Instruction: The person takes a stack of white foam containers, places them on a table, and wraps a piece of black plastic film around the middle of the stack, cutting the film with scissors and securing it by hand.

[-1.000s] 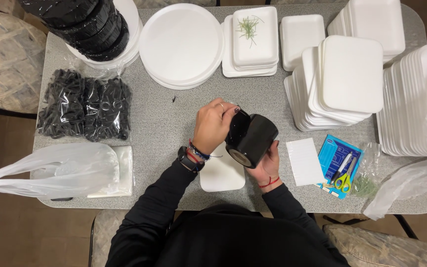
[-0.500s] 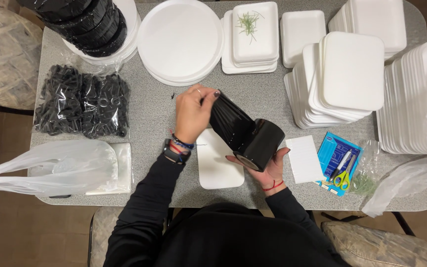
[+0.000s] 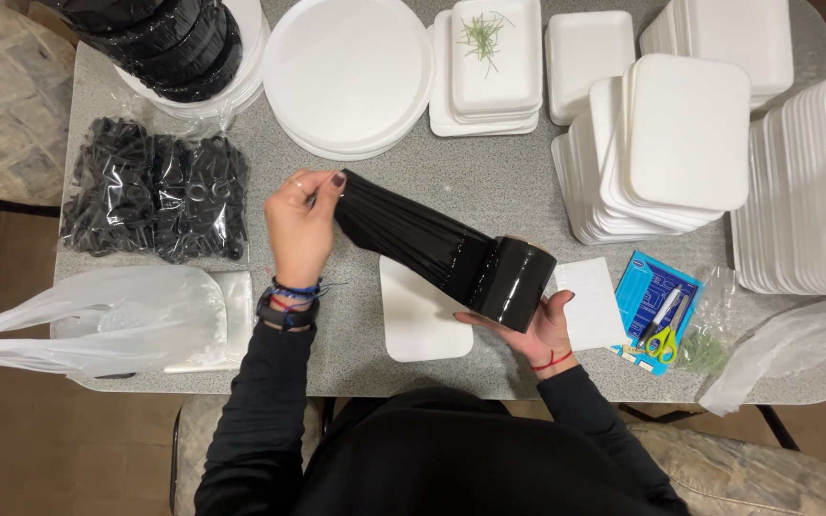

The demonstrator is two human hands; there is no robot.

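My right hand (image 3: 532, 330) grips a black roll of plastic film (image 3: 516, 279) from below, just above the table's front edge. My left hand (image 3: 300, 225) pinches the free end of the black film sheet (image 3: 403, 234), which stretches up and to the left from the roll. Under the stretched film lies a small white foam tray (image 3: 421, 320) on the grey table (image 3: 489, 186).
White foam trays stand in stacks (image 3: 666, 158) at right; round white plates (image 3: 351, 72) and a tray with green herbs (image 3: 489, 43) at the back. A bag of black pieces (image 3: 155, 191) and clear plastic bags (image 3: 97, 320) lie left. Scissors on a blue card (image 3: 660, 320) rest at right.
My left hand has pulled the film's end away from the roll, up and to the left, so a long strip is unrolled. The roll has shifted right and lower.
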